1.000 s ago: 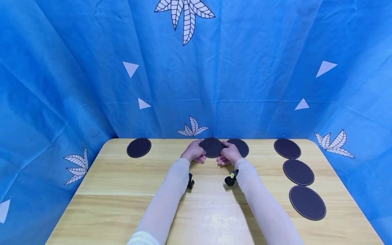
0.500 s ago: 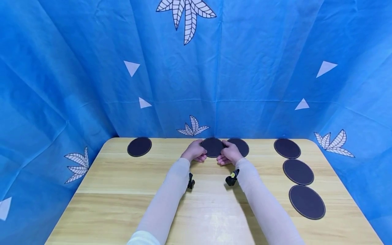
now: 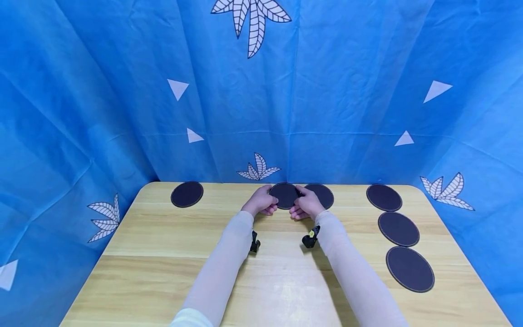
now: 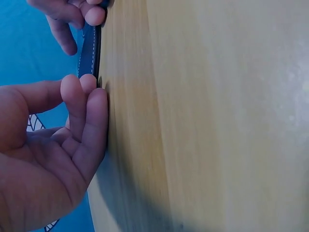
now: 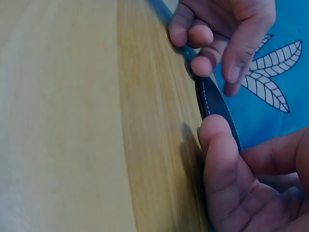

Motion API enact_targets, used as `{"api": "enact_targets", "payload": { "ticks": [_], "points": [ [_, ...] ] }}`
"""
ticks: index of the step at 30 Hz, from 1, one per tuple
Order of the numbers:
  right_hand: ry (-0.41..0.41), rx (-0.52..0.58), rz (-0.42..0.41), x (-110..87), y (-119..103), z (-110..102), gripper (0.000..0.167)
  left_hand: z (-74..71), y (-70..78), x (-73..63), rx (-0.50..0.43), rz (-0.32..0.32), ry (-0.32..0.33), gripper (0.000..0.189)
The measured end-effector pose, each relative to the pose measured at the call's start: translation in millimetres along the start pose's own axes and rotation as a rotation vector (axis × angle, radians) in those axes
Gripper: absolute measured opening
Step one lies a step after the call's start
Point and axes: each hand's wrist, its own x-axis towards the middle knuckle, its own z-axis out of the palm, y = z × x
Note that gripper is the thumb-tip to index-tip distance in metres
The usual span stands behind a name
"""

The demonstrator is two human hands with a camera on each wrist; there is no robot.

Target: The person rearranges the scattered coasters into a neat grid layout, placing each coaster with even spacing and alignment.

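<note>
Disc of black, leather-like material with a pale stitched border (image 3: pixel 284 195) is located at the far edge of the wood-grain counter (image 3: pixel 163 240), near the middle of that edge, between the two hands. Left hand (image 3: pixel 259 200): fingers bent, gripping the left side of the disc's rim. Right hand (image 3: pixel 307 205): fingers bent, gripping the right side of the same rim. The wrist views show the disc nearly edge-on, with the fingertips of both hands at its border; whether its underside touches the counter cannot be told.

A second black round disc (image 3: pixel 323 195) lies just beside the right hand, partly hidden by it. A third black round disc (image 3: pixel 187 194) lies well apart, near the far left corner. Three further black round discs (image 3: pixel 398 228) form a column along the right side, each just beside the next.

Pale sleeves (image 3: pixel 220 268) cover both forearms. One small black device (image 3: pixel 309 240) is at each wrist. Blue fabric curtain (image 3: pixel 347 81) with white leaf and triangle prints stands behind the counter and at both sides.
</note>
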Motion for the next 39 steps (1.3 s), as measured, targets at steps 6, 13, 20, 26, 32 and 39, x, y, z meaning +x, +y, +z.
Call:
{"api": "enact_targets", "payload": {
  "ticks": [6, 13, 20, 26, 32, 39],
  "points": [
    [-0.005, -0.024, -0.069, -2.0, -3, 10, 0.065, -7.7, -3.3, -2.2, 0.023, 0.053, -0.016, 0.075],
    [-0.038, -0.035, -0.172, -4.0, -11, 27, 0.047, -29.2, -9.1, -15.1, 0.034, 0.115, -0.002, 0.064],
    [-0.083, -0.037, -0.231, -8.3, -20, 48, 0.04, -57.7, -19.4, -32.6, 0.096, 0.171, 0.048, 0.05],
    [-0.135, -0.053, -0.26, -11.7, -25, 66, 0.039, -87.5, -26.5, -49.1, 0.176, 0.2, 0.095, 0.044],
    [-0.154, -0.059, -0.259, -13.7, -32, 81, 0.04, -128.8, -35.0, -63.6, 0.272, 0.215, 0.152, 0.039],
    [-0.188, -0.072, -0.255, -12.5, -41, 103, 0.039, -176.5, -48.0, -76.1, 0.328, 0.222, 0.2, 0.039]
  ]
}}
